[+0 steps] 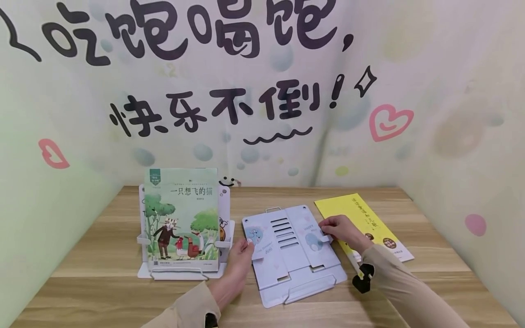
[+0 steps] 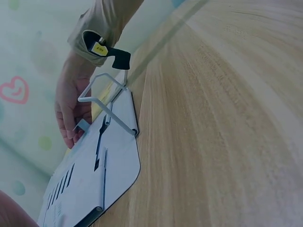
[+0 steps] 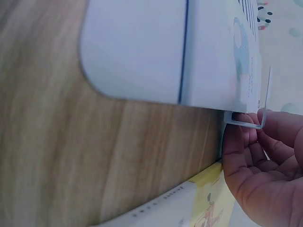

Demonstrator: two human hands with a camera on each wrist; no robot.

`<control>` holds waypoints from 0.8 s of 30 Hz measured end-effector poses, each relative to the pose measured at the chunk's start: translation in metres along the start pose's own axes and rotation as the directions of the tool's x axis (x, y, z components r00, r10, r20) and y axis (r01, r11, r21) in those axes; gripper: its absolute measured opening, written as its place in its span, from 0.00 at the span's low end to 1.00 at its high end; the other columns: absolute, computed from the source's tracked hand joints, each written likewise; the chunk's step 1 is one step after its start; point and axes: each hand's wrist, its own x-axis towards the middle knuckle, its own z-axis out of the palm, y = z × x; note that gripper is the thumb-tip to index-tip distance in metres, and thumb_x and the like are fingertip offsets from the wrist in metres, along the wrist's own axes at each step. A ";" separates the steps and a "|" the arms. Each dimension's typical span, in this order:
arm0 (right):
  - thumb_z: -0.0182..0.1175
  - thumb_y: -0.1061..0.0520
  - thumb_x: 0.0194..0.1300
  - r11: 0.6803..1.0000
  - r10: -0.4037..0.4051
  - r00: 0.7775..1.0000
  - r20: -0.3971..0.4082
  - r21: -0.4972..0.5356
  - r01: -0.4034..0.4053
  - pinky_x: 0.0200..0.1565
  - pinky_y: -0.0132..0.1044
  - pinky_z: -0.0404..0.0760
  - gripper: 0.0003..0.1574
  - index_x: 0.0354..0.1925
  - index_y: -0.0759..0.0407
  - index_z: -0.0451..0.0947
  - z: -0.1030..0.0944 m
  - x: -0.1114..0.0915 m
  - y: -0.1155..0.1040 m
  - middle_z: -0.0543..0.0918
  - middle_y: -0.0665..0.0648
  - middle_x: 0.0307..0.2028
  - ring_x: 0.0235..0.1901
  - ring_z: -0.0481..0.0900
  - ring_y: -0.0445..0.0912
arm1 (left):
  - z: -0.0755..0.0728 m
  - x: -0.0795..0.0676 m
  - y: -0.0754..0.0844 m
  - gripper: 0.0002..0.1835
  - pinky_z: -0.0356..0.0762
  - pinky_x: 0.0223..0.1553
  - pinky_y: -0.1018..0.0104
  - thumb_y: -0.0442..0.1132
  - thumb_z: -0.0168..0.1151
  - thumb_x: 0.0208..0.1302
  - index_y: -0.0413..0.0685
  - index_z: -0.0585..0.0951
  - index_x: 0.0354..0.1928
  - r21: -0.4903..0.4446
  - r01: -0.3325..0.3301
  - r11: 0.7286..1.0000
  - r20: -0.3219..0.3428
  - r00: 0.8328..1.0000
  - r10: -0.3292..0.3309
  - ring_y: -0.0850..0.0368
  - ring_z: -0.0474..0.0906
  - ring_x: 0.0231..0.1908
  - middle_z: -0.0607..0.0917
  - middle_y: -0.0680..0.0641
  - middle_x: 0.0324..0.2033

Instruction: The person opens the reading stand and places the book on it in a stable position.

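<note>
A pale blue metal book stand [image 1: 292, 255] lies nearly flat on the table, with slots down its middle and a wire page holder [image 1: 309, 289] along its front. My left hand [image 1: 235, 271] grips its left edge beside the left side clip; the fingers below are hidden. On the opposite edge, my right hand [image 1: 343, 231] pinches the bent right side clip [image 3: 246, 124] between thumb and fingers. That clip juts out past the panel in the right wrist view. Only a bit of my left hand [image 2: 14, 213] shows in the left wrist view's corner.
To the left, a second stand [image 1: 224, 207] stands upright, holding a green picture book [image 1: 184, 218] with a cat on its cover. A yellow book [image 1: 362, 214] lies flat on the right, partly under my right forearm. A printed curtain [image 1: 262, 159] hangs behind the wooden table [image 1: 94, 291].
</note>
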 end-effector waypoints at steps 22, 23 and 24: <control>0.56 0.63 0.65 0.993 0.108 0.993 -0.052 0.043 -0.106 0.37 0.33 0.75 0.14 0.49 0.67 0.77 0.004 -0.002 0.000 0.80 0.60 0.41 0.34 0.74 0.46 | -0.001 0.000 -0.001 0.29 0.54 0.67 0.47 0.35 0.44 0.71 0.27 0.50 0.68 -0.041 -0.016 0.999 -0.012 1.000 0.015 0.34 0.51 0.68 0.56 0.28 0.67; 0.56 0.63 0.65 0.993 0.109 0.992 -0.055 0.049 -0.107 0.37 0.33 0.75 0.14 0.49 0.67 0.77 0.004 -0.003 -0.001 0.80 0.60 0.41 0.34 0.74 0.46 | -0.001 0.000 -0.001 0.29 0.53 0.67 0.47 0.35 0.44 0.72 0.27 0.50 0.68 -0.045 -0.020 0.999 -0.012 1.000 0.019 0.34 0.51 0.68 0.56 0.28 0.67; 0.57 0.63 0.65 0.993 0.110 0.992 -0.059 0.054 -0.107 0.37 0.33 0.75 0.14 0.48 0.67 0.77 0.004 -0.003 -0.001 0.80 0.60 0.41 0.34 0.74 0.46 | -0.001 0.000 -0.001 0.29 0.53 0.67 0.47 0.35 0.44 0.72 0.27 0.50 0.68 -0.046 -0.025 0.999 -0.010 1.000 0.025 0.34 0.51 0.68 0.56 0.28 0.67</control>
